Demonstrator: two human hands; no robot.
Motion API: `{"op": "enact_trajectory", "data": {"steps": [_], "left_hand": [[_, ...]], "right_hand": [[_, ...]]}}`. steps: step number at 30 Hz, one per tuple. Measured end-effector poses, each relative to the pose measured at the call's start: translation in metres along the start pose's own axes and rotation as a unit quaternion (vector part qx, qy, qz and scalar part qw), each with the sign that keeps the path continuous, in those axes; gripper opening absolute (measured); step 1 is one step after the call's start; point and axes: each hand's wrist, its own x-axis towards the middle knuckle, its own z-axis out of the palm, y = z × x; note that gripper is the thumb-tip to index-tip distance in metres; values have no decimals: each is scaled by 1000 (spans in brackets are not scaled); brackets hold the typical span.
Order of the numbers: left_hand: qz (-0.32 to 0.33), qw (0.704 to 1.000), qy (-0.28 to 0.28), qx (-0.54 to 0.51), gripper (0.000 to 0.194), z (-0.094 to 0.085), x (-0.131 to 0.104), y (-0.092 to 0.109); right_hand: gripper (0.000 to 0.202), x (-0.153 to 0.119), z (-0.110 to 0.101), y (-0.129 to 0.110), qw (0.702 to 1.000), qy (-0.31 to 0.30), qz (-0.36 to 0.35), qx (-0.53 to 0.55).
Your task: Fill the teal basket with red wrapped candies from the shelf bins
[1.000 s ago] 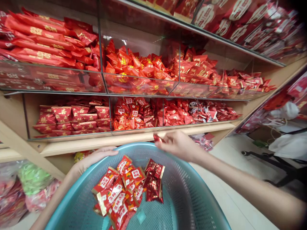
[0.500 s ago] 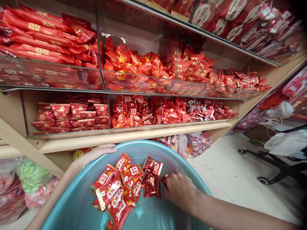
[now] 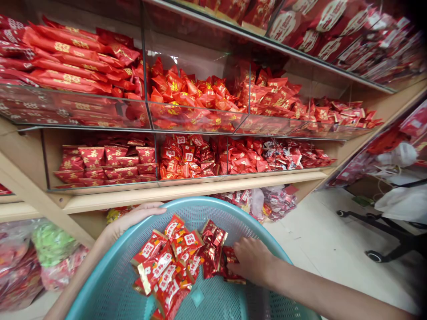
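A large teal plastic basket [image 3: 180, 205] with mesh walls fills the lower middle of the head view. My left hand [image 3: 138, 216] is closed over its far left rim. Inside lies a heap of bright red snack packets [image 3: 171, 262] with white labels and gold ends. Beside that heap, on the right, are several darker red, shiny packets [image 3: 213, 246]. My right hand [image 3: 255, 260] reaches in with curled fingers at a dark red packet [image 3: 231, 264] next to them. Its fingertips are partly hidden, but they appear to grip the packet's right side.
Shelves with clear dividers hold red packets [image 3: 200, 95] behind the basket, with a lower row [image 3: 110, 162] beneath. Plastic bags [image 3: 53, 249] lie at lower left, and more bags [image 3: 276, 202] under the shelf. A wheeled chair base [image 3: 387, 233] stands on the tiled floor at right.
My right hand has brought a dark red packet down beside the other dark ones, so more of it shows. My left hand stays on the rim. The whole view has shifted slightly.
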Motion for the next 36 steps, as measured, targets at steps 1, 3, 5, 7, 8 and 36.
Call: {"op": "enact_trajectory", "data": {"steps": [1,3,5,7,8,36], "left_hand": [[0,1000,-4,0,41,0,0,-1],[1,1000,-9,-3,41,-2,-1,-3],[2,1000,-6,-3,41,-3,-2,-4],[2,1000,-3,3,40,-5,-3,-5],[2,1000,-6,5,39,-6,-4,-6],[4,1000,19,2,37,-13,-2,-13]], "right_hand": [[32,1,-2,3,1000,2,5,7],[34,3,-5,9,999,21,14,25],[33,7,-3,14,998,47,20,43],[31,12,0,17,996,68,23,53],[30,14,2,17,995,75,24,55],[45,130,-128,10,929,292,123,193]]}}
